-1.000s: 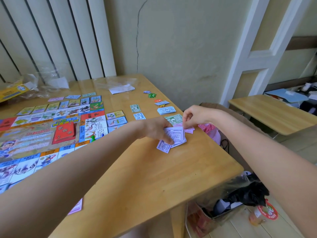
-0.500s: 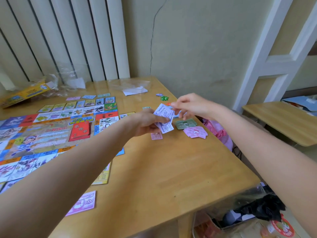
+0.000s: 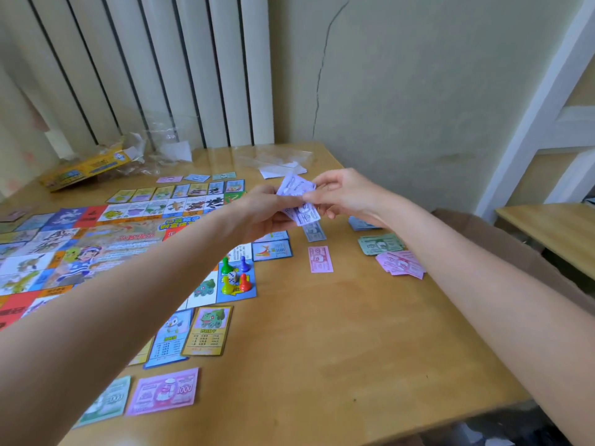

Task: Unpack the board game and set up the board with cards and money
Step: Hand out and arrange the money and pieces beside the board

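Four pawns (image 3: pixel 236 275) beside cards (image 3: pixel 193 333), pink notes (image 3: pixel 401 263).

You're in a lived-in room of a home. A cracked plaster wall (image 3: pixel 325 75) and vertical blinds (image 3: pixel 145 69) stand behind your wooden worktop (image 3: pixel 338 342). A white door frame (image 3: pixel 528 123) and a second small table (image 3: pixel 553 230) are to the right.

"1000" is printed on the pink note (image 3: pixel 163 391) lying near the table's (image 3: pixel 354 365) front edge. A similar figure ending in "000" is faintly made out on the green note (image 3: pixel 108 402) just left of the pink note. Print on the board (image 3: pixel 80 252), cards and held notes, farther back from the pink note, is too blurred to be read
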Demonstrator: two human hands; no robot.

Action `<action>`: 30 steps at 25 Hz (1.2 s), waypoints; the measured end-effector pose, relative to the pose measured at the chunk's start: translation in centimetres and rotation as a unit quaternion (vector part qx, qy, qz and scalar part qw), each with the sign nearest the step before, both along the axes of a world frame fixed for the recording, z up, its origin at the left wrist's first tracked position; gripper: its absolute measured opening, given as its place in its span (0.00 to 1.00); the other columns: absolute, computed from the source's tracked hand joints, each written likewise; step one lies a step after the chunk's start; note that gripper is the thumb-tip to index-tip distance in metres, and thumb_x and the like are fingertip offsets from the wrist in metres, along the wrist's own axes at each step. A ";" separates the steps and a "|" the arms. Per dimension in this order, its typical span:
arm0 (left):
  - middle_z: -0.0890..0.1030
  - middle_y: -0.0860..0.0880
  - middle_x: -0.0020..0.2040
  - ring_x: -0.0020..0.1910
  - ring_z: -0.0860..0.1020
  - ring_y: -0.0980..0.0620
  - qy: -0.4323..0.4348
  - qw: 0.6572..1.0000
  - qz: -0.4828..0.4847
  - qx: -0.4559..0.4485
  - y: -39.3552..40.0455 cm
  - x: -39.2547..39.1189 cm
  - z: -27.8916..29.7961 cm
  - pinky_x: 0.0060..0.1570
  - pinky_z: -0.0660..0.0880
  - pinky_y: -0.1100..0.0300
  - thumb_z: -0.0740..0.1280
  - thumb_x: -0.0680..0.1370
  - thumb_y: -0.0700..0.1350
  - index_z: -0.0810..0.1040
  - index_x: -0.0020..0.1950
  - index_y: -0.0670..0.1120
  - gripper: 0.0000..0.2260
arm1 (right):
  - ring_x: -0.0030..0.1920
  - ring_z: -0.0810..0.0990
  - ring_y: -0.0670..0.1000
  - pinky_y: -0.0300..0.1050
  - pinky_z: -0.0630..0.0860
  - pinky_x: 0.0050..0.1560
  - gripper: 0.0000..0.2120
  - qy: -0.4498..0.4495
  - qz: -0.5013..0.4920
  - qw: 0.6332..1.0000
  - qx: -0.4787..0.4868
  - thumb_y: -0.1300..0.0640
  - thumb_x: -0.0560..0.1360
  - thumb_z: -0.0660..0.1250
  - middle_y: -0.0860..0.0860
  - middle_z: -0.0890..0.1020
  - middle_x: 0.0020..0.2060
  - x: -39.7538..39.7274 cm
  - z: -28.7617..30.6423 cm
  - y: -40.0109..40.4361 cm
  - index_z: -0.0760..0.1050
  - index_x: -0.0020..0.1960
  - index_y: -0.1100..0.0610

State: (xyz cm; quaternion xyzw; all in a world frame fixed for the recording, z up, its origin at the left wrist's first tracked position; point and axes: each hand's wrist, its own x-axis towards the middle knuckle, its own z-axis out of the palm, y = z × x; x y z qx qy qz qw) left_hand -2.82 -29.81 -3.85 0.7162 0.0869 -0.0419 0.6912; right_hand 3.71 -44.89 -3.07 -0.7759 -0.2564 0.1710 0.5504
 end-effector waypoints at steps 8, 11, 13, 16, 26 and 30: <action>0.83 0.43 0.35 0.34 0.82 0.50 -0.037 0.992 0.052 -0.109 0.4 0.7 2.0 0.41 0.80 0.59 0.60 0.79 0.37 0.75 0.49 0.38 0.05 | 0.28 0.77 0.41 0.32 0.73 0.30 0.10 -0.030 -0.037 0.998 0.048 0.69 0.70 0.70 0.53 0.78 0.34 1.8 0.6 1.5 0.74 0.47 0.60; 0.80 0.39 0.41 0.39 0.80 0.46 -0.044 0.983 0.103 -0.143 1.4 1.9 2.3 0.41 0.80 0.57 0.57 0.80 0.34 0.71 0.55 0.35 0.06 | 0.34 0.77 0.47 0.35 0.75 0.35 0.10 -0.028 -0.080 0.995 0.060 0.70 0.69 0.70 0.55 0.79 0.37 3.8 0.3 3.2 0.74 0.43 0.57; 0.79 0.38 0.41 0.39 0.80 0.45 -0.041 0.978 0.124 -0.160 2.4 2.4 2.0 0.41 0.79 0.58 0.55 0.80 0.33 0.69 0.55 0.35 0.06 | 0.35 0.76 0.48 0.36 0.74 0.34 0.12 -0.030 -0.155 0.986 0.045 0.70 0.68 0.71 0.57 0.79 0.41 5.8 -0.5 4.0 0.73 0.40 0.55; 0.79 0.38 0.42 0.41 0.80 0.46 -0.028 0.979 0.135 -0.150 4.3 3.2 1.4 0.41 0.79 0.60 0.55 0.80 0.32 0.68 0.58 0.34 0.08 | 0.32 0.73 0.47 0.39 0.75 0.36 0.14 -0.058 -0.251 0.966 -0.030 0.69 0.68 0.71 0.55 0.78 0.41 8.7 -2.2 4.8 0.71 0.35 0.53; 0.79 0.39 0.50 0.49 0.79 0.43 0.023 0.992 0.115 -0.046 8.5 5.9 -1.1 0.51 0.77 0.54 0.60 0.77 0.30 0.70 0.62 0.35 0.13 | 0.59 0.74 0.58 0.45 0.72 0.56 0.08 -0.187 -0.216 0.904 -0.318 0.63 0.74 0.65 0.59 0.77 0.57 12.2 -5.7 9.5 0.82 0.48 0.63; 0.79 0.41 0.46 0.42 0.81 0.47 0.011 0.990 0.129 -0.057 10.0 5.9 -0.5 0.42 0.79 0.59 0.61 0.77 0.30 0.71 0.60 0.35 0.12 | 0.48 0.76 0.52 0.43 0.72 0.47 0.08 -0.130 -0.114 0.978 -0.115 0.56 0.77 0.64 0.55 0.78 0.46 10.2 -2.6 11.6 0.78 0.46 0.60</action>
